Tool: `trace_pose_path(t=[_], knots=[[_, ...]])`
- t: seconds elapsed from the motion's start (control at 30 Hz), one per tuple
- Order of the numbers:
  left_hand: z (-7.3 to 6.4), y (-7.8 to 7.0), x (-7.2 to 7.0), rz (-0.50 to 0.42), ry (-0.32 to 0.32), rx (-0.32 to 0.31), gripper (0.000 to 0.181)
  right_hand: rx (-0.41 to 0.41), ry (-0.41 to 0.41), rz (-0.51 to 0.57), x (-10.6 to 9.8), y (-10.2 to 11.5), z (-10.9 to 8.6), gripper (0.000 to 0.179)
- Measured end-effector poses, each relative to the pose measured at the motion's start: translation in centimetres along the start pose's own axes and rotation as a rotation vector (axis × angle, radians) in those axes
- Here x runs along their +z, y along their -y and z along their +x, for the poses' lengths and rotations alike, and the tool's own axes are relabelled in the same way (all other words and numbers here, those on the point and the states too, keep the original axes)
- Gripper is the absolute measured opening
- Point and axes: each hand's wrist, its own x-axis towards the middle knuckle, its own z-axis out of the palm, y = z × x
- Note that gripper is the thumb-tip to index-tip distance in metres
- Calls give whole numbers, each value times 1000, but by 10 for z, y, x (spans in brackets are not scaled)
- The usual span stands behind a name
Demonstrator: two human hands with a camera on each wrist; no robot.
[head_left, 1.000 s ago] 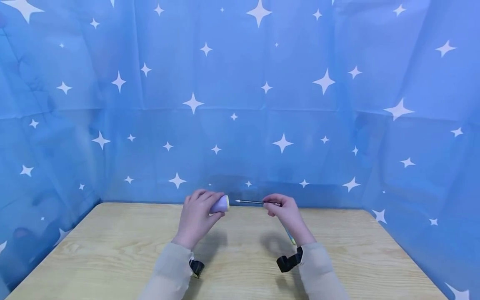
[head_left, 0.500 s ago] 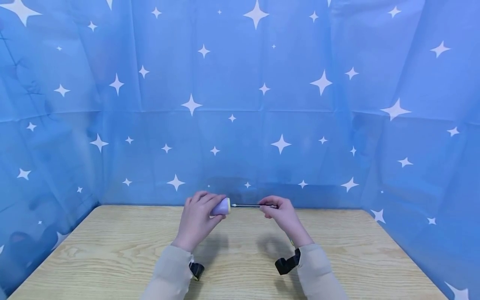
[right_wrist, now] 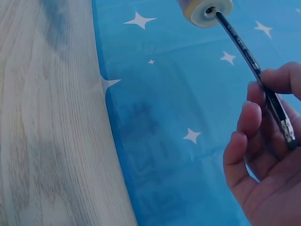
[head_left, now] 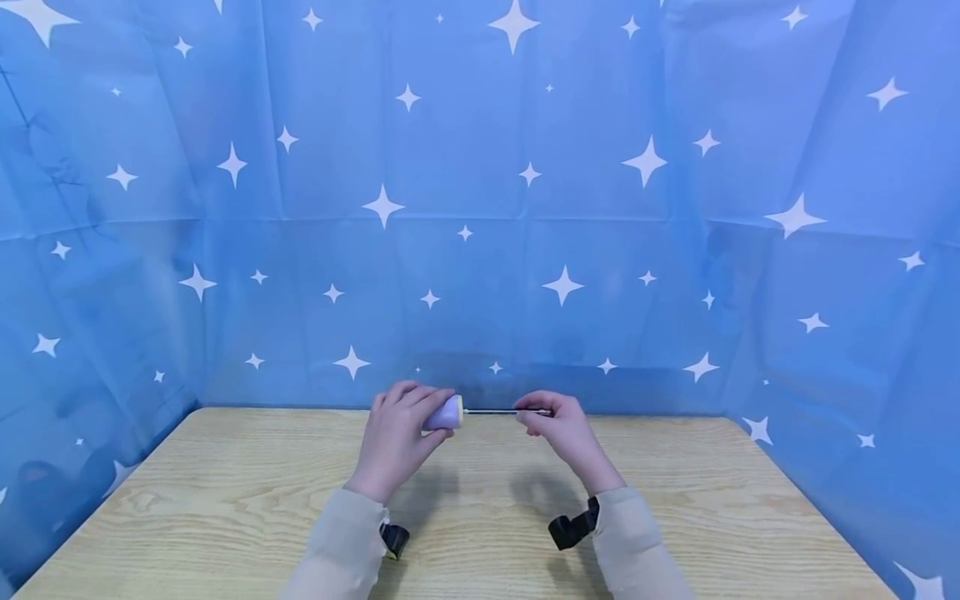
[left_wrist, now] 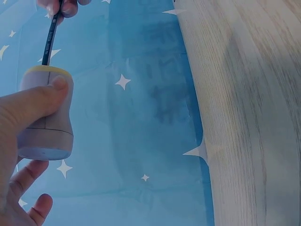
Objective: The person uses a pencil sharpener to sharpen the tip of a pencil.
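The head camera gives me two bare hands near the far edge of a wood-grained table, held apart from each other and joined only by the objects between them. The left hand grips a lilac cylinder, waisted in profile, with its thumb pressed along the near side and fingers over the top. The cylinder lies on its side in the grasp, its pale yellow rim turned toward the other hand. The right hand pinches a dark pencil between thumb and fingers. In the head view I read the pencil as nearly level and in line with the cylinder.

My right wrist view shows the pencil's front end inside a round hole in the cylinder's pale end face; how deep it sits I cannot tell. The silver band at the pencil's rear lies near the palm.

Both objects are held above the table. Beige sleeves cover the forearms, with a black wrist device beside each cuff. Behind, a blue curtain printed with white stars hangs in creased folds.
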Motion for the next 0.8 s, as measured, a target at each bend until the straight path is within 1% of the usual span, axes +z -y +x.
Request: trace_pose_path(t=[0.1, 0.27, 0.43, 0.57, 0.8], knots=[[-1, 1, 0, 1, -1, -2, 50, 10, 4, -4, 2, 0, 0, 23], [0, 1, 2, -12, 10, 0, 51, 21, 8, -26, 4, 0, 1, 21], [1, 0, 5, -16, 26, 4, 51, 38, 1, -29, 7, -1, 1, 22], [0, -2, 6, -20, 25, 7, 51, 47, 0, -40, 9, 1, 0, 23], [0, -2, 6, -3, 37, 0, 51, 50, -1, -45, 12, -1, 0, 23]])
